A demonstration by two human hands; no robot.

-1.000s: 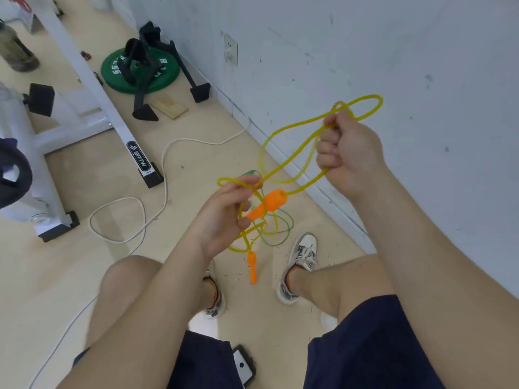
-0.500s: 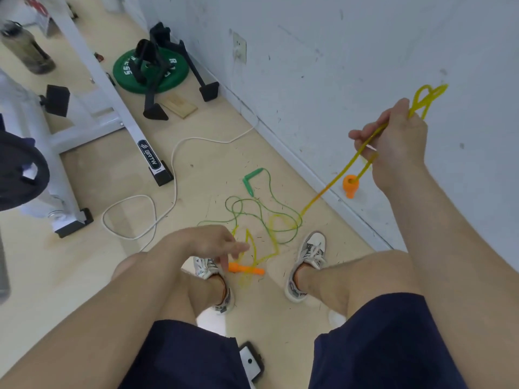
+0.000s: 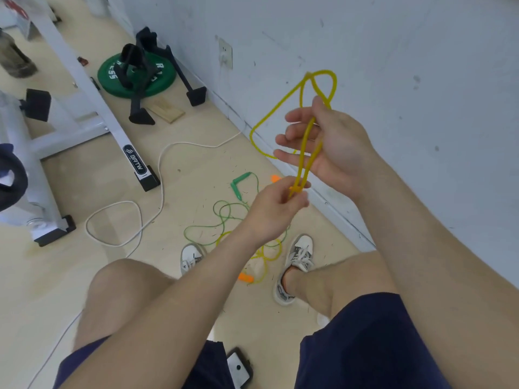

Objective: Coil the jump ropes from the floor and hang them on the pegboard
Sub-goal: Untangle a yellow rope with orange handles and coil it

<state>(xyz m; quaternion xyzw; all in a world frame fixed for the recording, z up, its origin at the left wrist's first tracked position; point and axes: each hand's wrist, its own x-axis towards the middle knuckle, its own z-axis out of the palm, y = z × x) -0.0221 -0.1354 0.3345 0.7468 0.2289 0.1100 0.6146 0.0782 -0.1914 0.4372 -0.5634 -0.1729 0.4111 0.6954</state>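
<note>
Up in front of the wall (image 3: 393,51), the yellow jump rope (image 3: 279,105) is drawn out in long loops between both hands. The right hand (image 3: 334,147), the one nearer the wall, shows its palm with the fingers straight and spread. The loops run across that palm and hook behind the raised thumb, and one loop stands up above it against the wall. The left hand (image 3: 276,211), lower and a little further from the wall, pinches the bottom ends of the loops between thumb and fingertips. The rest of the yellow cord lies on the floor (image 3: 84,276) out from the foot of the wall, tangled with the green jump rope (image 3: 241,179). That makes two ropes: one partly gathered, one wholly on the floor. One orange handle (image 3: 275,179) lies close to the foot of the wall and a second orange handle (image 3: 246,277) further out. Along the wall sit a green weight plate (image 3: 134,77) with black stands on it, a wooden block (image 3: 167,109), and a white cable (image 3: 160,175) trailing from the wall's socket (image 3: 225,56). One phone (image 3: 238,369) shows well out from the wall
</note>
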